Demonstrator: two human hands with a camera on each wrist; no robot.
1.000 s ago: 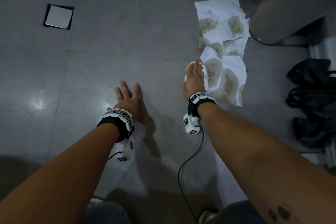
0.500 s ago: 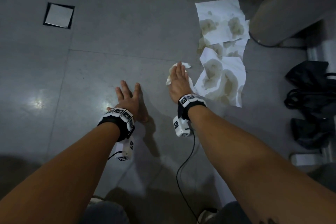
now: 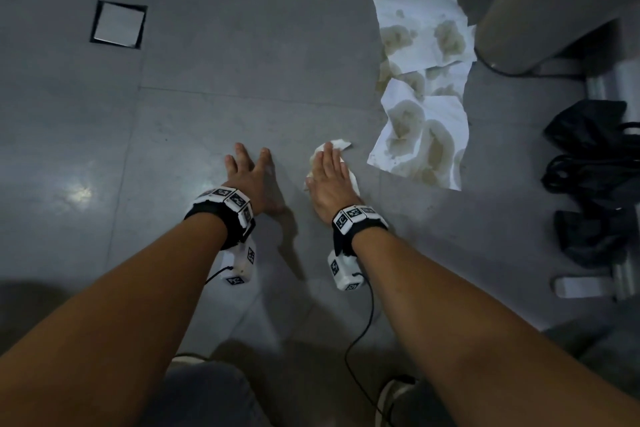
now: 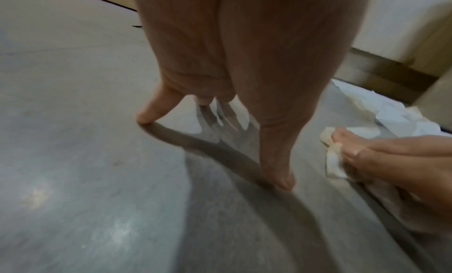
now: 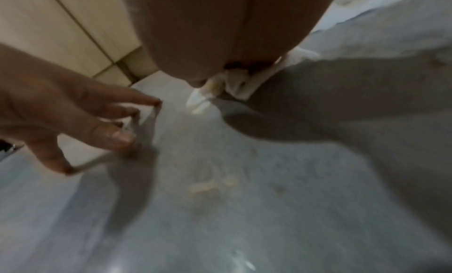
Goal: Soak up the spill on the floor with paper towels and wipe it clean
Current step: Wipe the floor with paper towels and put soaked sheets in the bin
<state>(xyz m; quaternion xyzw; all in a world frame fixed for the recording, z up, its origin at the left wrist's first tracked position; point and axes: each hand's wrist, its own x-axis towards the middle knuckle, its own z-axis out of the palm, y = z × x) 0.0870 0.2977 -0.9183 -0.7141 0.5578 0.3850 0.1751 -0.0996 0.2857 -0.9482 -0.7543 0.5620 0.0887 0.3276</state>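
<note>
Several white paper towel sheets (image 3: pixel 424 94) lie spread on the grey floor, soaked with yellowish-brown stains; they also show far right in the left wrist view (image 4: pixel 381 111). My right hand (image 3: pixel 329 172) lies flat, fingers straight, pressing a crumpled paper towel (image 3: pixel 337 145) onto the floor just left of those sheets. That wad peeks out under the palm (image 5: pixel 244 82) and beside the fingers (image 4: pixel 333 161). My left hand (image 3: pixel 247 166) is braced on the bare floor with spread fingertips (image 4: pixel 151 113), holding nothing. Faint pale smears (image 5: pixel 208 186) mark the floor near the right wrist.
A square floor hatch (image 3: pixel 117 24) sits at the far left. A grey rounded base (image 3: pixel 554 10) stands at the top right, with a black bag (image 3: pixel 595 180) below it. A wall skirting (image 4: pixel 381 68) runs behind. A thin black cable (image 3: pixel 362 326) trails from my right wrist.
My right hand has slid left and nearer with the crumpled towel, off the edge of the spread sheets and close to my left hand. The left hand has stayed planted.
</note>
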